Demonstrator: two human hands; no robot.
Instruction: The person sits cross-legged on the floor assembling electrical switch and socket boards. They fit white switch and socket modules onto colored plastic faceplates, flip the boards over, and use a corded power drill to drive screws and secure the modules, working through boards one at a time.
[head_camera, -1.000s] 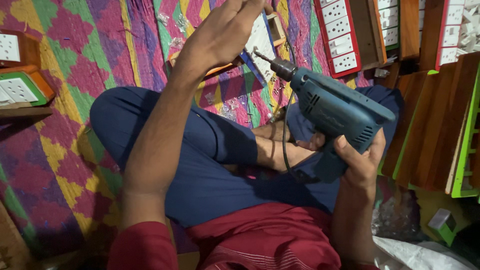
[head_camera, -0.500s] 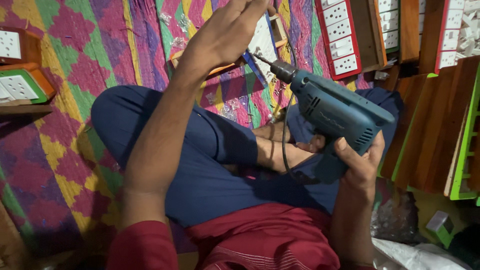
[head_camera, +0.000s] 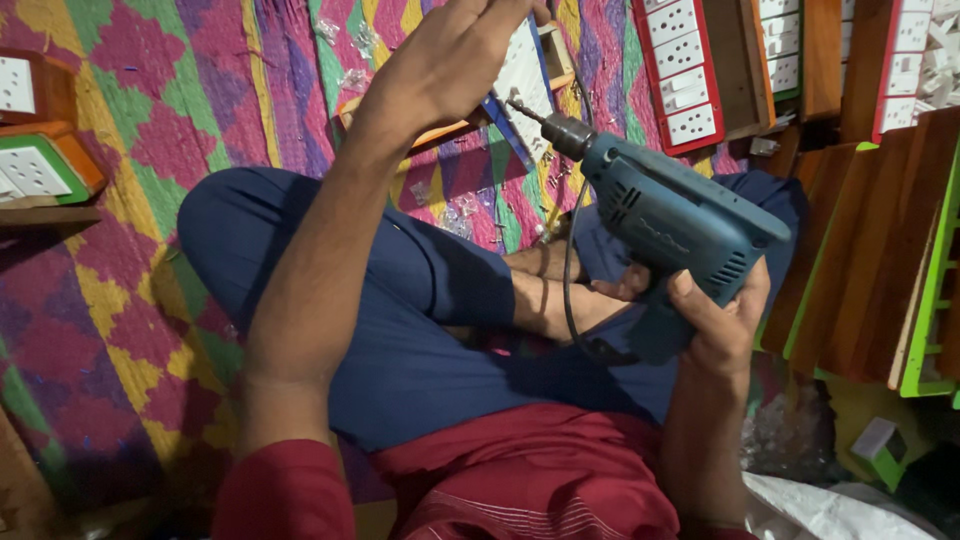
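Fingers of your left hand (head_camera: 450, 60) curl together at the top of the frame, apparently pinching the edge of the white socket plate (head_camera: 522, 70) that sits in an orange-edged wooden frame (head_camera: 440, 130); the fingertips run out of view, so the exact pinch cannot be told. Your right hand (head_camera: 715, 320) wraps closed around the grip of the blue electric drill (head_camera: 665, 215), thumb forward near the trigger, the bit (head_camera: 525, 108) angled up and left, its tip just beside the plate and under your left palm. Its black cord (head_camera: 570, 270) loops down over your crossed legs. To drill well, it seems wise to keep the left fingers out of the bit's line, brace the plate firmly, and bring the bit square to the surface before pressing. Your left forearm stretches straight out from the shoulder, wrist bent down; your right elbow is tucked in, wrist cocked upward. You sit cross-legged on a patchwork quilt (head_camera: 150, 130), with red-framed socket boards (head_camera: 680, 70) and wooden panels (head_camera: 850, 250) nearby.
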